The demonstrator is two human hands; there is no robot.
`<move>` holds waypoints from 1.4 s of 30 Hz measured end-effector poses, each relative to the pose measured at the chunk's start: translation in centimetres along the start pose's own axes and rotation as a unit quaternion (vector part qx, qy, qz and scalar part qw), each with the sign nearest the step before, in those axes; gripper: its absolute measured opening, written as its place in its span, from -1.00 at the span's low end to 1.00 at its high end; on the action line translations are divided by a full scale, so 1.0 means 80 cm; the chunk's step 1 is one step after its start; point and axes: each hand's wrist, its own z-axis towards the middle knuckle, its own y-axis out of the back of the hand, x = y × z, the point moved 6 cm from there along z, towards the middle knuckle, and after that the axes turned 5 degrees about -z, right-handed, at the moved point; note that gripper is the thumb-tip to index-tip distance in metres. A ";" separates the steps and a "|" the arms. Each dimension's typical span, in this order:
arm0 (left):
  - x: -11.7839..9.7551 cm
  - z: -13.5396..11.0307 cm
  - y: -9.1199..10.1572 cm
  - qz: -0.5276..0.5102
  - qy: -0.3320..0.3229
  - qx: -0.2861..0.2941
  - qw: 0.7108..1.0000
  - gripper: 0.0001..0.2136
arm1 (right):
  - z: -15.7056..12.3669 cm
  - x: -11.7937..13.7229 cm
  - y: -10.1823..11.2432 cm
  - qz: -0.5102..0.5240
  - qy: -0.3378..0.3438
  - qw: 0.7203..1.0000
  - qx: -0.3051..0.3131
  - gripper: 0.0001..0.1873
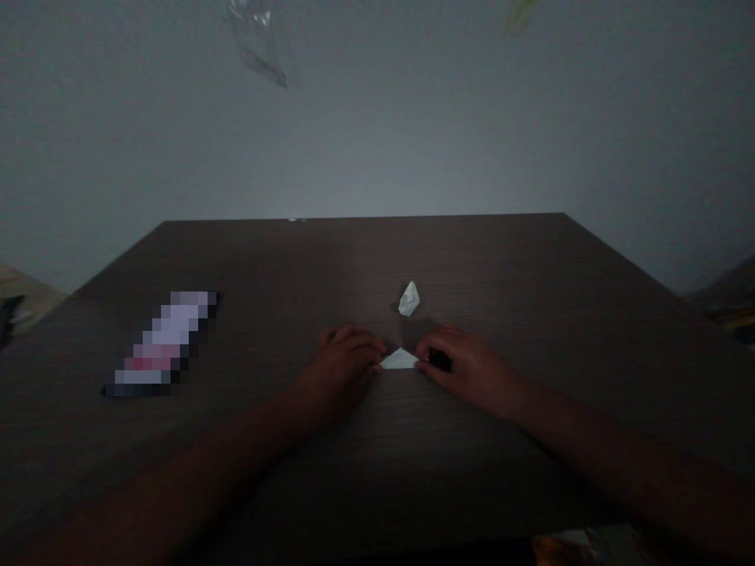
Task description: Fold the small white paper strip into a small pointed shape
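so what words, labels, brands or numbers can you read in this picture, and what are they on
None can be read.
Phone-like slab: its face is pixelated, so any text is lost.
Folded paper: no readable writing.
White paper piece beyond it: none readable.
Plastic bag on the wall: none readable.
Colourful item at the bottom edge: too dark and blurred.

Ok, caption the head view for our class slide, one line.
Left hand and right hand hold a white paper triangle at a dark table.
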 end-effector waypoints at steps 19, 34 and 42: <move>0.005 0.000 -0.002 0.021 -0.020 -0.015 0.999 -0.74 | 0.000 -0.004 -0.001 0.017 -0.029 0.999 0.000 -0.85; -0.007 0.002 0.000 0.041 0.035 0.009 0.998 -0.74 | 0.003 -0.006 -0.006 0.031 -0.032 0.998 0.034 -0.86; 0.001 0.001 -0.003 0.051 0.027 0.007 0.998 -0.74 | 0.003 -0.005 -0.009 -0.007 -0.012 0.999 0.043 -0.87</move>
